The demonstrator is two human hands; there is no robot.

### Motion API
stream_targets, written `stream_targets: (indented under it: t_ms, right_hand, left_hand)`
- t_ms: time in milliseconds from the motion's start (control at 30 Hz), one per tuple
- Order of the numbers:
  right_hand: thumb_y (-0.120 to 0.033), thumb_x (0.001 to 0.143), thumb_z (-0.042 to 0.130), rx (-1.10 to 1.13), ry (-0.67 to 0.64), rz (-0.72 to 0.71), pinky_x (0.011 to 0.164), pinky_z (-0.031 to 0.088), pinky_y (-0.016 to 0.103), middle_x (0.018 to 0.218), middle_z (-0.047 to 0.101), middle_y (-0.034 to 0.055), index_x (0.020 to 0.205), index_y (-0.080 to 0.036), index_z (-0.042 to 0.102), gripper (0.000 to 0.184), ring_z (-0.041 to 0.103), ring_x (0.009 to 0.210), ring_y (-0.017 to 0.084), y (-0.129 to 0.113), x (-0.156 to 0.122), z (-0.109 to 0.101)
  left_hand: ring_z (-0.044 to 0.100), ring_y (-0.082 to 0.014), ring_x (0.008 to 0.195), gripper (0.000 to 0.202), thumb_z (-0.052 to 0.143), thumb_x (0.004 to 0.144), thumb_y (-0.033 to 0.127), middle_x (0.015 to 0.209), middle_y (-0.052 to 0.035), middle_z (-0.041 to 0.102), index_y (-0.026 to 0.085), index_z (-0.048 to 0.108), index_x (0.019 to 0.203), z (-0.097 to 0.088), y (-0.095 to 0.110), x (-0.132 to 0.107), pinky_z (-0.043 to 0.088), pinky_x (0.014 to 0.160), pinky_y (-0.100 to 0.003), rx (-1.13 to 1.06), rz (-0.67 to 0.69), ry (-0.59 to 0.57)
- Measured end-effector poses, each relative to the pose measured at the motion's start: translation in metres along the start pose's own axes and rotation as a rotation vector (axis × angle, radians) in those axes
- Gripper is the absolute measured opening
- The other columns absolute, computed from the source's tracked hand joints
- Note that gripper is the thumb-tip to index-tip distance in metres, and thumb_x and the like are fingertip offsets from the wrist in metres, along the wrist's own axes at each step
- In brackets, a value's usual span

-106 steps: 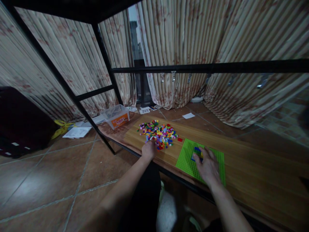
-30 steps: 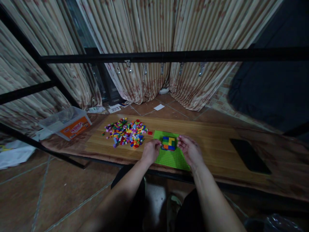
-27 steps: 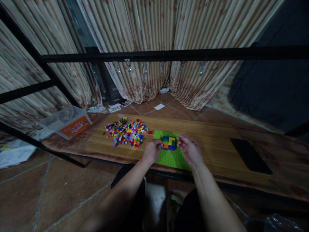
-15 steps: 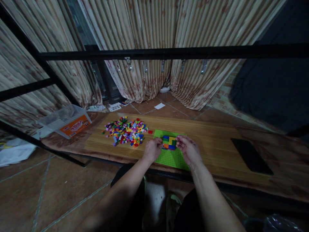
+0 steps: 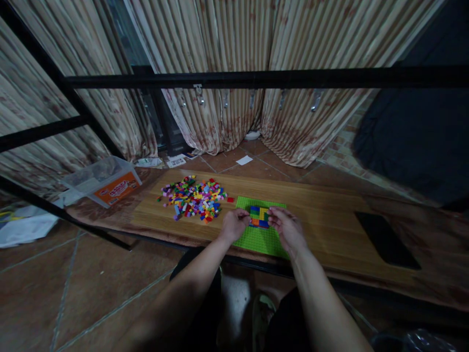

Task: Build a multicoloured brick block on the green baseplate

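- Your left hand (image 5: 236, 226) is curling beside the multicoloured block (image 5: 259, 217); I cannot tell if it is pinching;
- your right hand (image 5: 288, 229) is bending its fingers by the opposite edge, grip equally unclear;
- the block is lying over the green baseplate (image 5: 259, 241)

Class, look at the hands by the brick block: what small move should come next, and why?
Probably a light squeeze inward from both sides: the left hand and right hand are at opposite edges of the multicoloured brick block, over the green baseplate.
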State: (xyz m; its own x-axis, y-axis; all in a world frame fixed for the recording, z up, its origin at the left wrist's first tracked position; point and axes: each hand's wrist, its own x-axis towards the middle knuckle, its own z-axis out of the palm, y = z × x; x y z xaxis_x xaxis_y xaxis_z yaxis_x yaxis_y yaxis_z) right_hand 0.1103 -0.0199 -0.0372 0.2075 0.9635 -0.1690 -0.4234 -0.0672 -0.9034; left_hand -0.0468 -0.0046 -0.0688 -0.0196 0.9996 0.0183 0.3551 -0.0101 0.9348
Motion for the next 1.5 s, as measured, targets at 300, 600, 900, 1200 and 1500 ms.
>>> stream_targets:
  t_ms: [300, 600, 900, 1200, 1500]
  right_hand:
    - [-0.034, 0.054, 0.078, -0.142, 0.095, -0.018, 0.050, 0.042, 0.021, 0.064, 0.068, 0.0013, 0.070, -0.017, 0.070, 0.025, 0.054, 0.052, 0.009, 0.007, 0.003, 0.002]
    - [-0.034, 0.052, 0.076, -0.233, 0.074, -0.018, 0.052, 0.040, 0.022, 0.058, 0.064, -0.0006, 0.064, -0.018, 0.069, 0.021, 0.054, 0.055, 0.011, 0.016, 0.007, 0.003]
    - [-0.034, 0.053, 0.076, -0.248, 0.092, -0.037, 0.053, 0.039, 0.023, 0.060, 0.066, -0.0001, 0.067, -0.019, 0.071, 0.021, 0.056, 0.055, 0.011, 0.015, 0.006, 0.000]
    - [-0.034, 0.051, 0.080, -0.173, 0.014, -0.058, 0.054, 0.042, 0.025, 0.065, 0.069, 0.0011, 0.073, -0.020, 0.073, 0.027, 0.058, 0.057, 0.013, 0.007, -0.002, -0.003]
    - [-0.036, 0.062, 0.077, -0.315, -0.128, -0.288, 0.070, 0.049, 0.030, 0.076, 0.070, 0.0022, 0.079, -0.019, 0.070, 0.025, 0.062, 0.071, 0.015, 0.015, -0.001, 0.004]
  left_hand:
    - [0.059, -0.0121, 0.062, 0.008, 0.062, 0.075, 0.019, 0.063, 0.0012, 0.065, 0.018, 0.069, 0.071, 0.006, 0.000, 0.004, 0.044, 0.060, -0.022, 0.053, 0.007, 0.031]
    - [0.062, -0.0151, 0.070, 0.010, 0.060, 0.078, 0.018, 0.071, -0.0025, 0.068, 0.018, 0.070, 0.079, 0.009, 0.009, -0.003, 0.046, 0.068, -0.026, 0.204, 0.025, 0.069]
    - [0.063, -0.0144, 0.071, 0.012, 0.058, 0.081, 0.021, 0.074, -0.0026, 0.069, 0.017, 0.069, 0.080, 0.009, 0.008, -0.001, 0.047, 0.069, -0.025, 0.181, -0.004, 0.044]
    - [0.063, -0.0130, 0.065, 0.016, 0.049, 0.085, 0.024, 0.073, -0.0010, 0.065, 0.017, 0.064, 0.085, -0.003, 0.000, -0.009, 0.048, 0.059, -0.022, -0.100, 0.013, 0.058]
    - [0.058, -0.0108, 0.059, 0.019, 0.054, 0.082, 0.023, 0.072, -0.0008, 0.064, 0.015, 0.066, 0.093, -0.003, 0.020, -0.021, 0.047, 0.058, -0.022, -0.329, 0.011, -0.030]
